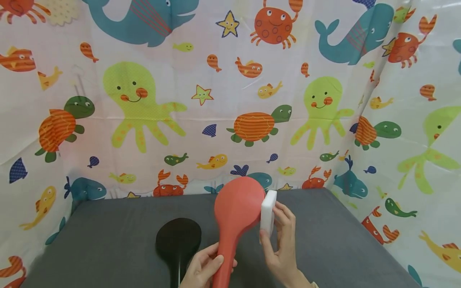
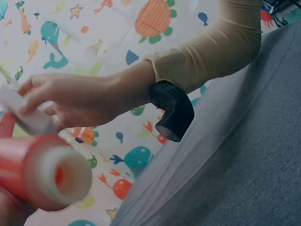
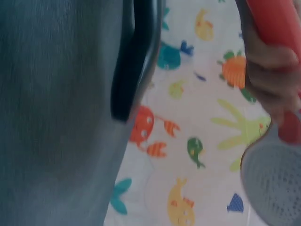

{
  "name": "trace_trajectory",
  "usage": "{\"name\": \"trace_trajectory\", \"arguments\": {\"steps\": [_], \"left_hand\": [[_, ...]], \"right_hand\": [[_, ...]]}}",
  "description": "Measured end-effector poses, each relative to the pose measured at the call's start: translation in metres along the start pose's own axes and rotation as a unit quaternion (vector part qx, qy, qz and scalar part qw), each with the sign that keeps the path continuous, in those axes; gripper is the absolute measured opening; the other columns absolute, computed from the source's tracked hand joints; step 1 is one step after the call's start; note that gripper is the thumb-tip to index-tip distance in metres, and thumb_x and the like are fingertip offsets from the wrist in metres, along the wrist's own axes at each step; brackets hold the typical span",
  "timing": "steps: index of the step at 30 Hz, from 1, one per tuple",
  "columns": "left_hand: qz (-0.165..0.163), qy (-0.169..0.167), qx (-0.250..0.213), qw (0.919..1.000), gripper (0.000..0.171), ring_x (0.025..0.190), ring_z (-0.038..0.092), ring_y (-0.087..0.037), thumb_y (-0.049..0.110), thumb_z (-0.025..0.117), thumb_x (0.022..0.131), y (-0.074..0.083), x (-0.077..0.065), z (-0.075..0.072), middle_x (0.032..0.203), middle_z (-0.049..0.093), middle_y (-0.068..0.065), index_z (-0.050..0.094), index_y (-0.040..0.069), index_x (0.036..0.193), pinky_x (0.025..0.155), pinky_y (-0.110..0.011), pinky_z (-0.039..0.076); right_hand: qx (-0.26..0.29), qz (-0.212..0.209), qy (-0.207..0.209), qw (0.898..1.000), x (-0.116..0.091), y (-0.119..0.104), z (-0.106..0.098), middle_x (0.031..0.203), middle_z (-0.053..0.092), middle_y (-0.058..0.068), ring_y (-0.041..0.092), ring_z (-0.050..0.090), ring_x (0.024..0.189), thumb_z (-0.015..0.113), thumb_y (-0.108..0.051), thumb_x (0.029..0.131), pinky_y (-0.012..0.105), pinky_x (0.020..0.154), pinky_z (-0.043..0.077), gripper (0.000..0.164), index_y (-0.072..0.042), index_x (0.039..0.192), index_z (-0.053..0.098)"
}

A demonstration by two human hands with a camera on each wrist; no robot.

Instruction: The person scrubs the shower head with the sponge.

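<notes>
In the head view, my left hand (image 1: 206,265) grips the handle of a red shower head (image 1: 239,202), its round head tilted up and its red back towards me. The pale perforated face (image 3: 275,181) shows in the right wrist view, and the hollow whitish handle end (image 2: 66,174) in the left wrist view. Between thumb and fingers, my right hand (image 1: 284,250) pinches a white sponge-like block (image 1: 268,212). This block stands at the head's right rim; whether they touch I cannot tell. To the left, a black shower head (image 1: 178,238) lies on the grey surface.
A dark grey cloth-like surface (image 1: 119,236) spreads under both hands. Behind it and along both sides hangs a white curtain (image 1: 219,140) printed with sea animals. On the right wrist sits a black curved device (image 2: 176,113), below a beige sleeve (image 2: 207,56).
</notes>
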State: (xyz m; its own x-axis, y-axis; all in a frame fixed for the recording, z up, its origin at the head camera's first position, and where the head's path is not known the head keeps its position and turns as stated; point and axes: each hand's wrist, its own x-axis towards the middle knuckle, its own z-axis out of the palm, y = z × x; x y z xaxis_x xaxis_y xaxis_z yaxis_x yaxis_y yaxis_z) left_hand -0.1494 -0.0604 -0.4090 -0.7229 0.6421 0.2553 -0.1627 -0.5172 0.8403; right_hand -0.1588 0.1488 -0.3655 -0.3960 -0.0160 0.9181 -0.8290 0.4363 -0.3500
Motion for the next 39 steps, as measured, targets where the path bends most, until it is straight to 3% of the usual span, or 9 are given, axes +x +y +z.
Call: {"name": "trace_trajectory", "arguments": {"steps": [5,8,12,15,20,26,32,35,39], "left_hand": [[0.02,-0.083,-0.086,0.9927,0.033,0.092,0.061,-0.013,0.007,0.025,0.102,-0.004,0.002,0.0,0.104,0.063,-0.005,0.05,0.004,0.124,0.088,-0.03,0.048],[0.016,-0.096,-0.101,0.9901,0.035,0.087,0.061,-0.01,0.007,0.022,0.101,-0.004,0.002,0.003,0.102,0.061,-0.004,0.052,0.005,0.118,0.083,-0.026,0.049],[-0.036,-0.034,-0.062,0.9968,0.029,0.075,0.058,-0.005,0.021,0.034,0.102,-0.004,0.002,0.007,0.092,0.059,0.001,0.052,0.003,0.117,0.071,-0.019,0.049],[-0.065,0.027,0.0,0.9975,0.031,0.066,0.055,-0.004,0.021,0.048,0.098,-0.007,0.003,0.009,0.081,0.057,0.002,0.052,-0.002,0.118,0.064,-0.018,0.047],[-0.077,0.059,0.012,0.9952,0.033,0.07,0.064,-0.01,0.011,0.056,0.092,-0.012,0.002,0.009,0.083,0.065,-0.002,0.053,-0.003,0.122,0.069,-0.023,0.052],[-0.053,0.01,-0.018,0.9984,0.039,0.087,0.067,-0.02,0.012,0.048,0.097,-0.014,0.004,0.003,0.103,0.064,-0.014,0.044,-0.005,0.132,0.081,-0.035,0.052],[-0.067,-0.051,0.0,0.9964,0.042,0.098,0.063,-0.024,0.016,0.04,0.1,-0.017,0.005,0.0,0.115,0.058,-0.015,0.035,-0.006,0.136,0.087,-0.034,0.049],[-0.07,-0.072,-0.009,0.9949,0.043,0.1,0.063,-0.023,0.015,0.038,0.101,-0.019,0.005,0.001,0.118,0.058,-0.015,0.032,-0.006,0.138,0.09,-0.036,0.046],[-0.078,-0.067,-0.002,0.9947,0.044,0.102,0.062,-0.023,0.014,0.037,0.101,-0.019,0.003,0.001,0.121,0.057,-0.013,0.029,-0.004,0.14,0.093,-0.04,0.043]], "right_hand": [[0.089,-0.051,0.033,0.994,-0.004,-0.003,0.011,0.129,0.026,0.033,0.027,0.035,0.122,0.057,-0.001,0.089,0.026,0.098,0.039,0.047,0.021,0.122,0.032],[0.097,-0.112,0.059,0.987,-0.004,-0.002,0.016,0.127,0.026,0.033,0.031,0.032,0.123,0.058,-0.004,0.089,0.029,0.101,0.036,0.044,0.021,0.118,0.035],[0.06,-0.175,0.08,0.979,-0.002,-0.004,0.018,0.123,0.029,0.036,0.031,0.035,0.12,0.059,-0.007,0.089,0.028,0.099,0.037,0.041,0.019,0.113,0.039],[0.027,-0.188,0.078,0.979,-0.001,-0.004,0.018,0.121,0.031,0.037,0.03,0.039,0.118,0.059,-0.009,0.089,0.027,0.097,0.038,0.039,0.018,0.111,0.042],[-0.023,-0.204,0.034,0.978,-0.006,0.002,0.018,0.121,0.035,0.037,0.031,0.04,0.116,0.058,-0.013,0.091,0.027,0.091,0.04,0.036,0.014,0.112,0.048],[-0.018,-0.251,-0.085,0.964,-0.015,0.006,0.02,0.123,0.04,0.034,0.036,0.04,0.119,0.056,-0.015,0.093,0.03,0.099,0.038,0.03,0.005,0.116,0.056],[-0.045,-0.227,-0.114,0.966,-0.008,0.01,0.016,0.121,0.045,0.032,0.036,0.043,0.116,0.053,-0.02,0.095,0.029,0.101,0.034,0.03,0.002,0.113,0.061],[-0.082,-0.186,-0.105,0.973,0.001,0.019,0.013,0.124,0.046,0.029,0.035,0.044,0.114,0.052,-0.024,0.095,0.029,0.094,0.037,0.032,-0.002,0.116,0.062],[-0.141,-0.112,-0.08,0.98,0.009,0.03,0.005,0.131,0.043,0.025,0.035,0.043,0.115,0.049,-0.029,0.095,0.038,0.087,0.04,0.037,-0.006,0.122,0.06]]}}
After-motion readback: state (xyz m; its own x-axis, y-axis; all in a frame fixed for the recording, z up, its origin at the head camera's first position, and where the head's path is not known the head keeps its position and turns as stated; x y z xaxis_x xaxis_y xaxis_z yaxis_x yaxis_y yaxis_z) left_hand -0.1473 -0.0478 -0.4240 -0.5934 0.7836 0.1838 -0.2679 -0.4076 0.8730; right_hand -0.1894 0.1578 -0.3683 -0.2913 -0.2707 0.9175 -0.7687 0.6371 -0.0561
